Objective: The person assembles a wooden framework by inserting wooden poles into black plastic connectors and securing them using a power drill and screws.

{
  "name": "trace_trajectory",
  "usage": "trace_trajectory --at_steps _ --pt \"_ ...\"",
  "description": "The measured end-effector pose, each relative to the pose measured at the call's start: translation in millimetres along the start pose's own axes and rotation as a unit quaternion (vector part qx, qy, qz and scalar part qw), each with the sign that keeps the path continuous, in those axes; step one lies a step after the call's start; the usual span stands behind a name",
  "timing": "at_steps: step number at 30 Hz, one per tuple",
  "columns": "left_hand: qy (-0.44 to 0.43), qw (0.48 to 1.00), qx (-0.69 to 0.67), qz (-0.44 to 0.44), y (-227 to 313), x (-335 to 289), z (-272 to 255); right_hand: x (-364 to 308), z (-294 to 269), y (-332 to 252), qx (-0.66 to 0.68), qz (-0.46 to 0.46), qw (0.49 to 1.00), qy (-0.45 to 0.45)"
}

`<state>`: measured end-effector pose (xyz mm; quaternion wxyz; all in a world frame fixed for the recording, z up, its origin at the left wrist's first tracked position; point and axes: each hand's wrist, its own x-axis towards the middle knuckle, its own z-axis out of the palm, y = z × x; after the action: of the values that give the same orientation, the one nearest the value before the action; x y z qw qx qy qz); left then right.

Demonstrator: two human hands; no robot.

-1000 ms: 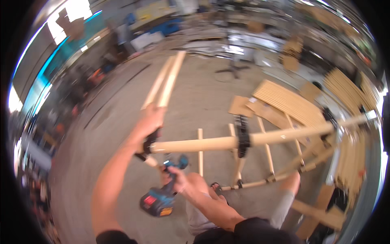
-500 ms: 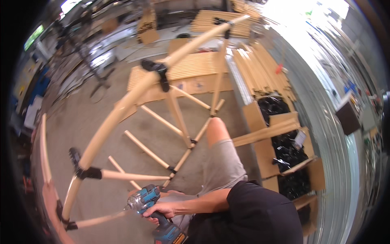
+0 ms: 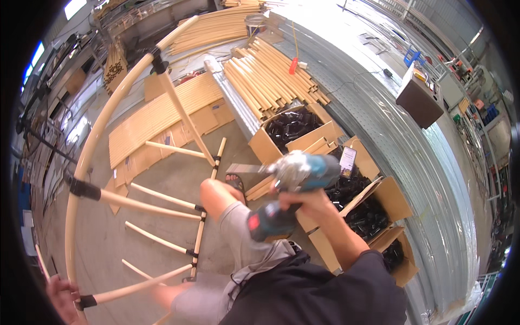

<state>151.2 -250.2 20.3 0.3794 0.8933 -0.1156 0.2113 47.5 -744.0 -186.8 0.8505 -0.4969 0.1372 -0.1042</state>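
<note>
My right hand is closed round the handle of a teal and black cordless impact driver, blurred by motion. The driver is held up above my knee, near the cardboard boxes, its nose toward the left. At the lower left, my left hand has its fingers curled round a thin tan tube; the fingers are partly blurred. Beside that hand rises a large curved frame of tan tubes with black clamp joints. Its crossbars reach to a lower rail near my legs.
Open cardboard boxes of black joints stand at my right, with a phone on one. Beyond lie stacked tan tubes and long wrapped metal lengths. A brown box sits on these.
My right hand has lifted the driver up and to the right, away from the frame's lower crossbar. The view has turned rightward, so the frame now appears further left.
</note>
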Motion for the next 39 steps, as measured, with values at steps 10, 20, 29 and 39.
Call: trace_trajectory --at_steps 10,20,29,39 --pt "-0.604 0.769 -0.161 0.137 28.6 -36.9 375.0 90.8 -201.0 27.4 -0.217 -0.136 0.9 0.353" --pt "-0.607 0.721 -0.283 -0.177 34.6 -128.8 569.8 67.2 -187.2 36.4 -0.357 -0.105 0.888 0.271" --pt "-0.403 0.405 -0.637 -0.517 71.6 -195.6 648.6 -31.2 -92.0 52.6 -0.401 -0.037 0.897 0.184" --pt "-0.414 0.447 -0.669 -0.426 83.1 -114.4 387.2 -50.2 -61.7 13.0 -0.127 -0.17 0.941 0.265"
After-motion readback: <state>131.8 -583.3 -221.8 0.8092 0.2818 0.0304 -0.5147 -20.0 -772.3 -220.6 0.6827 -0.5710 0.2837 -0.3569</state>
